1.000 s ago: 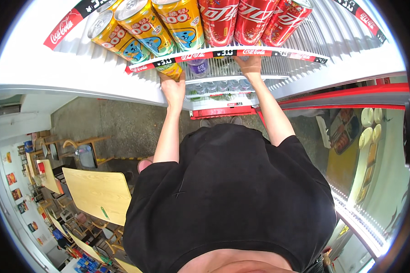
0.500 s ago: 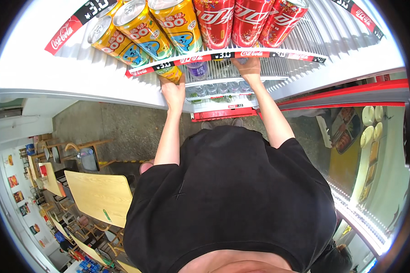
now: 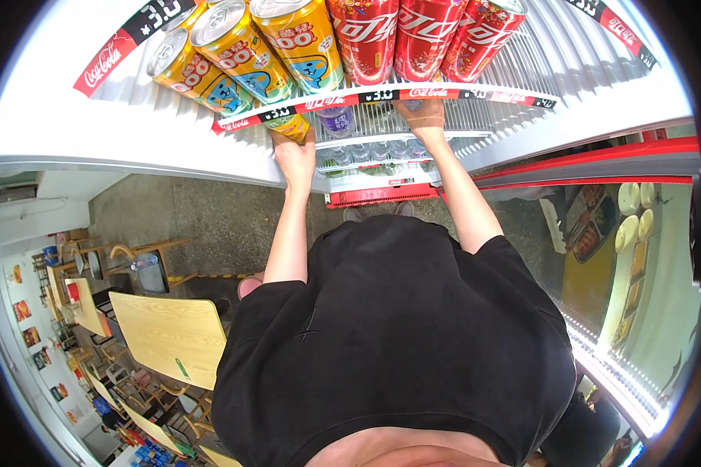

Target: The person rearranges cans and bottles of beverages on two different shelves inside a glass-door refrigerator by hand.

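Note:
I look down the open front of a drinks fridge. My left hand [image 3: 294, 158] is shut on a yellow can [image 3: 290, 126] just below the front rail of the top wire shelf [image 3: 382, 95]. My right hand [image 3: 426, 118] reaches in under the same rail, its fingers hidden behind it, so what it grips is not visible. On that shelf lie yellow cans [image 3: 234, 47] on the left and red cans [image 3: 413, 35] on the right. A purple can [image 3: 336, 121] stands between my hands, one shelf down.
Lower shelves hold clear bottles [image 3: 362, 150]. The open fridge door [image 3: 631, 265] stands on my right. A wooden table [image 3: 167, 335] and chairs are behind on the left, on a grey stone floor [image 3: 210, 226].
Both hands stay at the shelf front; the view has shifted only slightly and the yellow can remains in my left hand.

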A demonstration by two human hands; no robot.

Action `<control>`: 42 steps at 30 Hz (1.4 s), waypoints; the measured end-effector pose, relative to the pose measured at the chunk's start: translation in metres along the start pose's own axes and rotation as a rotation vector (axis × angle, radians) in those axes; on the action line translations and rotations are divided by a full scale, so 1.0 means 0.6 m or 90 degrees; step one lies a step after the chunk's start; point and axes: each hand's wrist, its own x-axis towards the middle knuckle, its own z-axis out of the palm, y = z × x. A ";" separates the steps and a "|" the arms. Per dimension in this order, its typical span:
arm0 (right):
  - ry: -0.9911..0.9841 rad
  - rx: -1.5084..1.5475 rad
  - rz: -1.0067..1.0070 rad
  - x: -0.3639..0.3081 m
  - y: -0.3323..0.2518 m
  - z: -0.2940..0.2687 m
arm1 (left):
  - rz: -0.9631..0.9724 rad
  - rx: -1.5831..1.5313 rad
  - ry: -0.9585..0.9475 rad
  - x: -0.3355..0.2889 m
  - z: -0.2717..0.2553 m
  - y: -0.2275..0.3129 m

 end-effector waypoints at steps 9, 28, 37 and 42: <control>-0.015 -0.006 0.006 -0.001 -0.008 -0.004 | -0.015 -0.025 -0.008 0.002 -0.004 0.004; -0.003 0.031 -0.008 0.003 0.009 0.004 | 0.022 -0.145 -0.067 -0.084 -0.066 0.046; -0.053 -0.035 0.026 -0.001 -0.003 0.003 | 0.113 -0.112 -0.119 -0.070 -0.014 0.082; -0.041 -0.034 0.022 0.002 -0.002 0.002 | 0.179 -0.018 -0.075 -0.036 0.030 0.073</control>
